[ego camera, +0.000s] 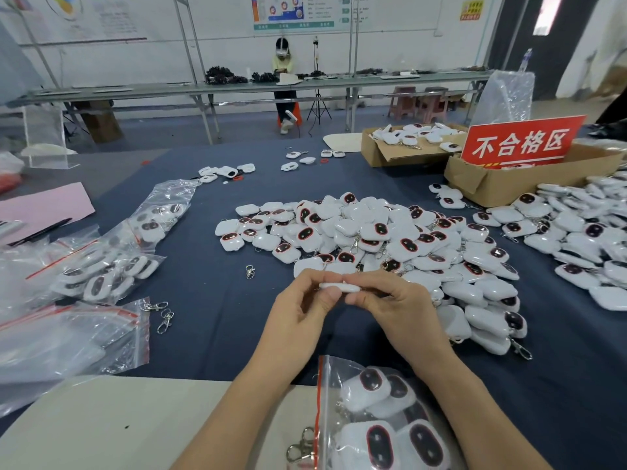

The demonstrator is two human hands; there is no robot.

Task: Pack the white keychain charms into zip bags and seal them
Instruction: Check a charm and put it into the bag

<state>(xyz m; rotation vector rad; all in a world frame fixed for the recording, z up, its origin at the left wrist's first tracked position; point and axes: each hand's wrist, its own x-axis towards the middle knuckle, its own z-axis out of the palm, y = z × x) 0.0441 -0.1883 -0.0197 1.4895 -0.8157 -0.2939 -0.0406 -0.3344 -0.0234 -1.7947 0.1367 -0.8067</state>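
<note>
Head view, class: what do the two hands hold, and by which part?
One white plastic keychain charm, edge-on: left hand pinches its left end, right hand pinches its right end.

Both our forearms are bare and rise from the bottom edge, converging toward the middle; our left hand (300,305) comes in from the lower left, fingers curled, thumb and forefinger pinching the left end of a white charm (340,287); our right hand (386,298) meets it from the lower right, back turned up, fingers curled over the top and thumb beneath, gripping the other end; the forefinger tips of our two hands almost meet above it.
</note>
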